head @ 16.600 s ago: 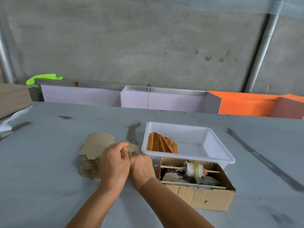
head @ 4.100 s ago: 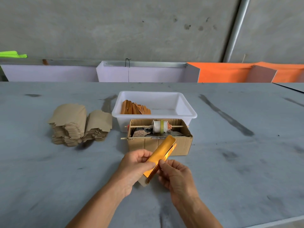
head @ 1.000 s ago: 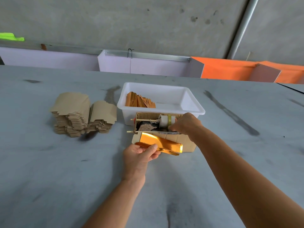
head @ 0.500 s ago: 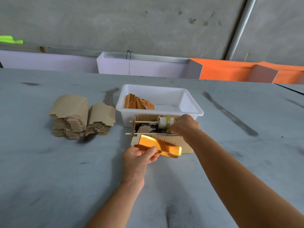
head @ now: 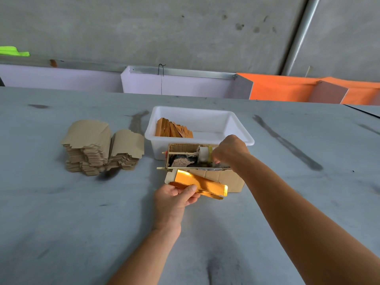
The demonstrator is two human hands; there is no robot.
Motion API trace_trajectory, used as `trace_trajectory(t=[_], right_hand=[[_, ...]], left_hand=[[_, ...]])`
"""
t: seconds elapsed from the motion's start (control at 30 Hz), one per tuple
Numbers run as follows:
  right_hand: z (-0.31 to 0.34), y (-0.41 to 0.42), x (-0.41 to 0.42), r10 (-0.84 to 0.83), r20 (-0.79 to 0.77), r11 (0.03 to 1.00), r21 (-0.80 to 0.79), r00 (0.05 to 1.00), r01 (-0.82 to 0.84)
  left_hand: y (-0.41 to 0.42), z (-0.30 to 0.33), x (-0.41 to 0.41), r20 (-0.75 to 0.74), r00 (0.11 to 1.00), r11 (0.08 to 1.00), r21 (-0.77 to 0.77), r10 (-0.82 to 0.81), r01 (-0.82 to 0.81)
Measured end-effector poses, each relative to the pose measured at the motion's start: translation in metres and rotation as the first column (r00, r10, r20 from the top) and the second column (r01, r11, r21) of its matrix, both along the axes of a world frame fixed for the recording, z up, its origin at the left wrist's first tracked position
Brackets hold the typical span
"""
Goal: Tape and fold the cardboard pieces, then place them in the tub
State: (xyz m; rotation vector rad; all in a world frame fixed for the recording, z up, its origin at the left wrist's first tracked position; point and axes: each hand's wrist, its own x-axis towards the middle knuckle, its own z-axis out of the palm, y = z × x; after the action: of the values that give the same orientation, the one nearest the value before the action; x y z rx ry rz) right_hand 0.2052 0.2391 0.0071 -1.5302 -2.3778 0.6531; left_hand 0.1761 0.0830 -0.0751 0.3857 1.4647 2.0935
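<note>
- Left hand (head: 174, 199), lower centre of frame: thumb on top, fingers curled under, pinching the left end of a gold piece (head: 202, 185). Piece is partly folded, shiny side up, held above the table (head: 61, 223), long axis running right and slightly down. A plain tan flap shows at its upper left end.
- Gold piece sits just in front of the box (head: 224, 177), overlapping its front wall in the frame.
- Right hand (head: 231, 151), centre right: reached into the box from the right, fingers curled down at the tape roll (head: 204, 154). Fingertips are by the roll's right side; can't tell if they actually have hold of tape or the roll.
- Tape roll is white with a yellow-green band, threaded on a thin stick (head: 178, 153) spanning the box. A second stick (head: 162, 168) lies along the box's front edge and sticks out left. Dark clutter in the box under the roll, can't make it out.
- Tub (head: 234, 122), white, centre of frame, directly behind the box and touching it or nearly. Finished gold pieces (head: 172, 129) stand on edge, leaning, in its left end.
- Stacks (head: 102, 147) of flat tan blanks, centre left: two piles side by side, the left one taller.
- Top of frame: concrete wall, lilac and orange panels along the table's far edge.
</note>
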Motion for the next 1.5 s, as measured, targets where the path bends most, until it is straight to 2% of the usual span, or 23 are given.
trace_trajectory(t=[0.07,0.17,0.27,0.43,0.73,0.9,1.3,1.5], right_hand=[[0.002,-0.001,0.0,0.026,0.045,1.0,-0.006,0.999,-0.025],[0.004,-0.001,0.0,0.02,0.022,1.0,-0.023,1.0,-0.02],[0.006,-0.002,0.001,-0.014,-0.08,0.997,-0.078,0.997,0.007],[0.014,-0.007,0.003,-0.018,-0.167,0.994,-0.106,0.986,0.0],[0.014,-0.022,0.028,-0.177,-0.402,0.939,-0.342,0.898,0.032],[0.009,-0.034,0.037,-0.173,-0.486,0.95,-0.311,0.857,0.015],[-0.018,-0.066,0.058,-0.241,-0.624,0.925,-0.38,0.743,-0.019],[-0.027,-0.068,0.063,-0.247,-0.615,0.926,-0.378,0.749,-0.004]], left_hand=[[0.001,-0.002,0.0,0.006,1.0,1.0,0.003,-0.004,0.004],[0.003,-0.003,0.0,0.012,1.0,1.0,0.004,-0.008,0.008],[0.006,-0.004,0.0,0.009,1.0,1.0,0.001,-0.002,0.002],[0.01,-0.005,0.001,0.028,0.999,0.999,-0.006,0.041,-0.041],[0.016,-0.007,0.001,0.074,0.994,0.997,-0.014,0.081,-0.08],[0.017,-0.01,0.0,0.063,0.995,0.996,-0.017,0.083,-0.082],[0.016,-0.01,0.001,0.069,0.994,0.995,-0.067,0.081,-0.076],[0.015,-0.007,0.003,0.078,0.992,0.99,-0.108,0.097,-0.088]])
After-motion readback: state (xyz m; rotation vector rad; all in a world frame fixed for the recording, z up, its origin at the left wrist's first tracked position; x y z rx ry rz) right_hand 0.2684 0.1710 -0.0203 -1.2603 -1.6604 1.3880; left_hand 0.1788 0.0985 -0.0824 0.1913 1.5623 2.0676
